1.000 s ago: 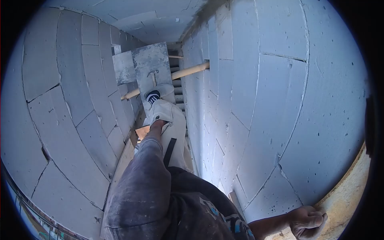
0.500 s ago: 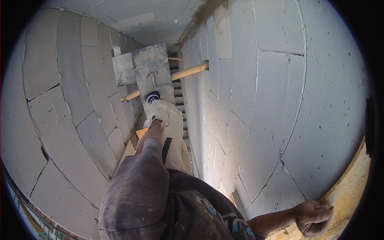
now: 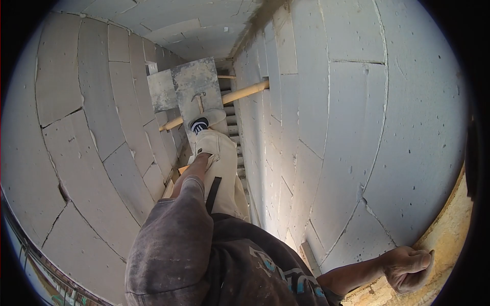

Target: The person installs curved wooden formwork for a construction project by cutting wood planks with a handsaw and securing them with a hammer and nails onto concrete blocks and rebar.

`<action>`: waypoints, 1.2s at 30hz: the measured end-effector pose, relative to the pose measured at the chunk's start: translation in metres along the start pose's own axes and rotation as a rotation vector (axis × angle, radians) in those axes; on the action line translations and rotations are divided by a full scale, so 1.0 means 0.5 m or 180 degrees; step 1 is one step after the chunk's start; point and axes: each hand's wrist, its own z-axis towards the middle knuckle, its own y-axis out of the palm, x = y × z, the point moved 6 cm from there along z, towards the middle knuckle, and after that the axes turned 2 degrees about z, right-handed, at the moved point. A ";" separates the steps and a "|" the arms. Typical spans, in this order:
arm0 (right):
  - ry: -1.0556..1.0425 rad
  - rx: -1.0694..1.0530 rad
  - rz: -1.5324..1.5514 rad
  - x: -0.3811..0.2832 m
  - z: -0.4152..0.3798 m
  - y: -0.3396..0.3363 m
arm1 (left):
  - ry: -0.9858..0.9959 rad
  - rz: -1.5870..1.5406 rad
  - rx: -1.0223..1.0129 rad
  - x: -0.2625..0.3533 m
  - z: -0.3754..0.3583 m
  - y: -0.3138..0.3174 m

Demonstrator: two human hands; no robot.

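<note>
My left forearm (image 3: 190, 174) reaches down from its dusty sleeve to my pale trousers (image 3: 222, 171). The left hand itself is hidden at the pocket opening, so its fingers do not show. At the lower right, my right hand (image 3: 409, 269) is closed, fingers curled in and thumb on top, against a rough yellowish ledge (image 3: 451, 232) beside the block wall. Whatever it may hold is hidden. Past my shoe (image 3: 217, 117), a hammer (image 3: 199, 101) lies on a stained grey board (image 3: 196, 76), apart from both hands.
Grey block walls rise closely on the left (image 3: 64, 148) and right (image 3: 352, 137). A wooden pole (image 3: 247, 92) spans the narrow gap under the board, one end in a wall hole. A second board (image 3: 162, 91) adjoins on the left. Stair-like ridges (image 3: 231, 120) show below.
The whole view has shifted slightly. My right hand appears a little higher and further right, still closed. The hammer stays on the board.
</note>
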 end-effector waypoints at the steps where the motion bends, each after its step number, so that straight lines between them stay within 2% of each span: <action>1: -0.0040 0.0034 -0.0089 -0.007 0.004 0.006 | 0.0019 0.0012 0.0006 0.002 -0.003 0.001; 5: -0.0289 0.0095 -0.0275 -0.017 0.012 0.014 | 0.0129 0.0064 0.0013 0.010 -0.030 0.014; 14: 0.0151 -0.0159 -0.0114 -0.026 0.027 0.030 | 0.0638 0.0200 0.0055 -0.004 -0.115 -0.003; 19: -0.0166 -0.0236 -0.0167 -0.020 0.024 0.026 | 0.0819 0.0158 0.0074 -0.023 -0.108 -0.004; 25: -0.0138 -0.0232 -0.0295 -0.020 0.021 0.018 | 0.1085 0.0105 0.0120 -0.062 -0.093 -0.003; 31: 0.0059 -0.0223 -0.0162 0.000 0.002 0.004 | 0.0678 0.0119 0.0071 -0.065 -0.112 -0.018; 36: 0.0293 -0.0147 0.0263 -0.002 -0.005 0.002 | -0.0369 -0.0114 -0.0071 -0.044 -0.125 -0.026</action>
